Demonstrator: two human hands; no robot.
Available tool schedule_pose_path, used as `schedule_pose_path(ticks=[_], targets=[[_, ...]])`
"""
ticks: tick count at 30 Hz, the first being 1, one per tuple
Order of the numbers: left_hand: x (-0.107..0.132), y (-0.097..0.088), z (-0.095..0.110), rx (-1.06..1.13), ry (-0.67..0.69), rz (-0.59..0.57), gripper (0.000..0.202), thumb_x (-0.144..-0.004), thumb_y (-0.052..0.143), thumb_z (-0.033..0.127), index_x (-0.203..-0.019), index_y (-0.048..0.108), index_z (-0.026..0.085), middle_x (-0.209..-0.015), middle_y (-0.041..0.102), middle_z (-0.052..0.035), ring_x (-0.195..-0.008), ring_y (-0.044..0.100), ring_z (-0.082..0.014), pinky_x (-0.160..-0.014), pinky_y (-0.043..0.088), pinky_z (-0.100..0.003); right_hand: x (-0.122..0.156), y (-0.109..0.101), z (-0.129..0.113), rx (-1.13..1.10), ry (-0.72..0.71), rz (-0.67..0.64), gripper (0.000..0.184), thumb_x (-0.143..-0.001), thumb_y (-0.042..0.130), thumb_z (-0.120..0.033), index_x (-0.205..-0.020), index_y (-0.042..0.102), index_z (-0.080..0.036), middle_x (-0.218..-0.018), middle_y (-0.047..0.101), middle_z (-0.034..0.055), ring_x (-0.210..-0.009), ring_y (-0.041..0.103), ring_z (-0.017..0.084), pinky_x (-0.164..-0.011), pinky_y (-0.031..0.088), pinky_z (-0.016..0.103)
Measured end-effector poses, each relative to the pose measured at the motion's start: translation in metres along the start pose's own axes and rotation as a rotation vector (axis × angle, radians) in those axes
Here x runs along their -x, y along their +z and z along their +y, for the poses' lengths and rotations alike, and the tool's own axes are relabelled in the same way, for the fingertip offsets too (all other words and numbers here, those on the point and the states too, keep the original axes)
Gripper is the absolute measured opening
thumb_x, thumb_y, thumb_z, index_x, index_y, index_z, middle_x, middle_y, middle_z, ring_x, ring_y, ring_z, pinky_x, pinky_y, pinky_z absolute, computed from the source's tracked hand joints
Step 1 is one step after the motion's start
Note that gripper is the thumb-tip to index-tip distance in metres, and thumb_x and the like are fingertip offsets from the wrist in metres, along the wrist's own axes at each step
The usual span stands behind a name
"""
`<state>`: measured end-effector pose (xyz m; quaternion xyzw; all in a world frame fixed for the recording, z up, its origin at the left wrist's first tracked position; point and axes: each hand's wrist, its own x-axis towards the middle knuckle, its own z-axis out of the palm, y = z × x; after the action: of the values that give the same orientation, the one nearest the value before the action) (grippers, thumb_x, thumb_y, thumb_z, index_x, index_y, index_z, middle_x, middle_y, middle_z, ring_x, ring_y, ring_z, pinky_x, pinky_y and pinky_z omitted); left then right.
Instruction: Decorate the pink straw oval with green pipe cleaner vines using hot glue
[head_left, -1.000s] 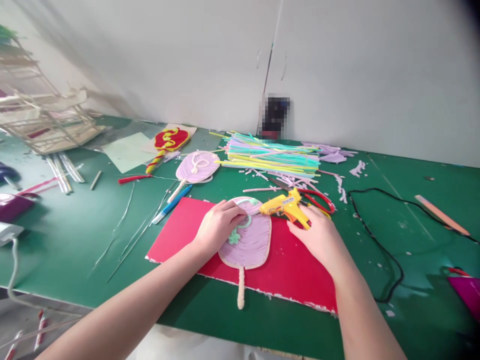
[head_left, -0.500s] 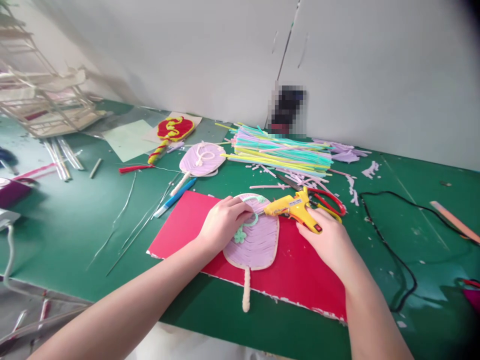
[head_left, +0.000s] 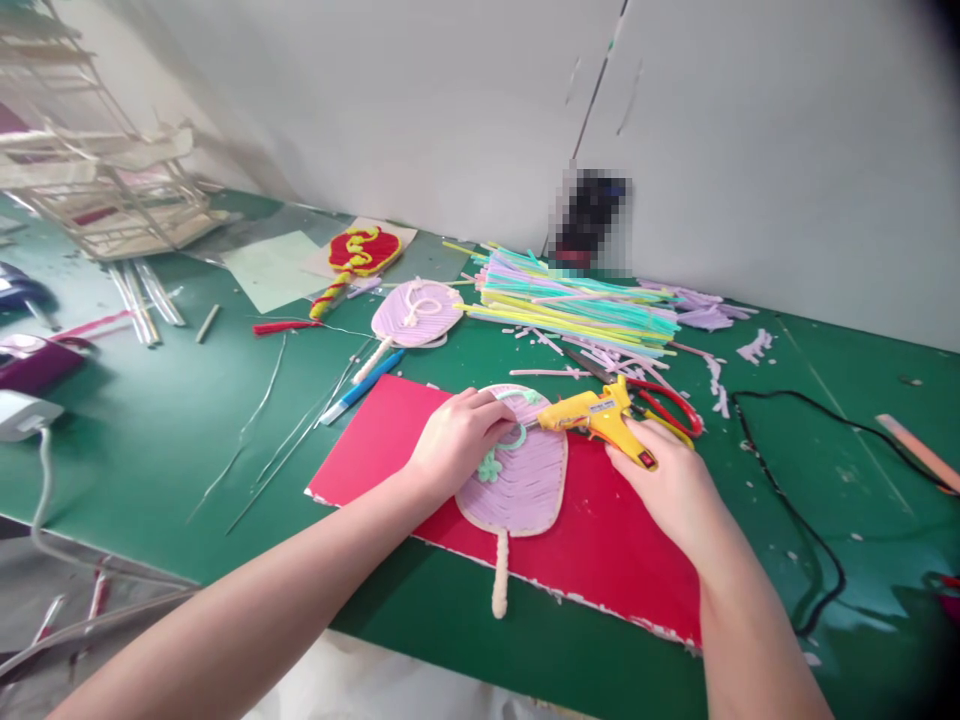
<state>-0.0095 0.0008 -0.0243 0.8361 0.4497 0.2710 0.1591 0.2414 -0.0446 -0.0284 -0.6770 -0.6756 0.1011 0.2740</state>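
A lilac fan [head_left: 525,495] with a cream rim and a cream handle lies on a red board [head_left: 630,550]. It carries a mint-green flower [head_left: 490,466] and a curled mint-green pipe cleaner [head_left: 517,436]. My left hand [head_left: 463,440] rests over the fan's upper left, its fingertips pinched at the curl; the exact grip is partly hidden. In my right hand [head_left: 667,478] is a yellow hot glue gun [head_left: 596,412], its nozzle pointing left, close to the curl and the left fingertips. Red-handled scissors [head_left: 675,402] lie behind the glue gun.
Behind the board are a pile of coloured pipe cleaners [head_left: 577,305], a second lilac fan [head_left: 416,315] and a red-and-yellow fan [head_left: 365,250]. A blue pen-like tool [head_left: 364,387] lies left of the board. A black cable [head_left: 795,520] curves at right.
The whole view has shifted slightly, so everything sits a little further right. Both hands, the glue gun and the fan keep nearly the same places relative to each other.
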Motion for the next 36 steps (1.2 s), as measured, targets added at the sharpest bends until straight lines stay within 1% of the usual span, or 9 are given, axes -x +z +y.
schedule_pose_path(ticks=[7,12,16,21,29,32,36], targets=[[0.0004,-0.0003,0.0007,-0.019,0.002,0.009,0.011,-0.088,0.056,0.023,-0.084,0.065,0.019,-0.085,0.067,-0.0009,-0.078,0.056,-0.0158,-0.068,0.045,-0.026,0.0016,-0.0012,0.0013,0.041,-0.043,0.014,0.038,-0.081,0.049,-0.039,-0.108,0.065,-0.017,-0.105,0.063,0.013,-0.094,0.062,0.026,-0.076,0.049,0.033],[0.0,-0.0001,0.0011,-0.035,0.016,0.014,0.01,-0.088,0.056,0.022,-0.084,0.065,0.019,-0.085,0.067,-0.001,-0.078,0.056,-0.0156,-0.067,0.045,-0.025,0.0021,-0.0029,0.0017,0.043,-0.056,0.018,0.034,-0.082,0.05,-0.036,-0.107,0.065,-0.02,-0.102,0.064,0.0109,-0.091,0.062,0.024,-0.072,0.049,0.03],[-0.0001,-0.0005,0.0018,-0.026,0.03,0.01,0.011,-0.089,0.055,0.02,-0.083,0.064,0.018,-0.087,0.066,-0.0012,-0.079,0.056,-0.0155,-0.066,0.045,-0.025,0.0032,-0.0051,0.0019,0.051,-0.065,0.013,0.031,-0.082,0.052,-0.033,-0.106,0.066,-0.019,-0.1,0.064,0.0103,-0.088,0.063,0.023,-0.069,0.049,0.028],[-0.0001,-0.0007,0.0019,-0.021,0.042,0.007,0.012,-0.089,0.053,0.02,-0.082,0.063,0.018,-0.086,0.064,-0.0013,-0.08,0.055,-0.0152,-0.068,0.045,-0.024,0.0028,-0.0062,0.0017,0.042,-0.063,-0.005,0.032,-0.082,0.052,-0.034,-0.107,0.065,-0.019,-0.102,0.064,0.0106,-0.089,0.063,0.023,-0.07,0.05,0.028],[-0.0005,-0.0015,0.0026,-0.062,0.071,-0.035,0.02,-0.092,0.047,0.023,-0.08,0.062,0.017,-0.085,0.062,-0.003,-0.079,0.054,-0.0148,-0.067,0.045,-0.024,0.0012,-0.0076,0.003,0.016,-0.039,-0.016,0.031,-0.08,0.053,-0.035,-0.102,0.066,-0.018,-0.101,0.065,0.0105,-0.088,0.063,0.023,-0.07,0.05,0.029],[-0.0006,-0.0013,0.003,-0.04,0.061,-0.026,0.018,-0.091,0.049,0.022,-0.079,0.062,0.018,-0.084,0.062,-0.0024,-0.079,0.055,-0.0146,-0.067,0.045,-0.024,0.001,-0.0081,0.0033,0.004,-0.023,-0.023,0.033,-0.079,0.053,-0.036,-0.103,0.066,-0.018,-0.102,0.065,0.0108,-0.088,0.064,0.023,-0.07,0.051,0.029],[-0.0003,-0.0001,0.0024,0.02,0.013,-0.001,0.013,-0.089,0.053,0.02,-0.078,0.061,0.018,-0.085,0.061,-0.0015,-0.079,0.058,-0.0135,-0.066,0.046,-0.022,0.0011,-0.0089,0.003,0.002,-0.028,-0.022,0.032,-0.079,0.053,-0.035,-0.103,0.066,-0.018,-0.102,0.065,0.0105,-0.087,0.064,0.023,-0.07,0.051,0.029]])
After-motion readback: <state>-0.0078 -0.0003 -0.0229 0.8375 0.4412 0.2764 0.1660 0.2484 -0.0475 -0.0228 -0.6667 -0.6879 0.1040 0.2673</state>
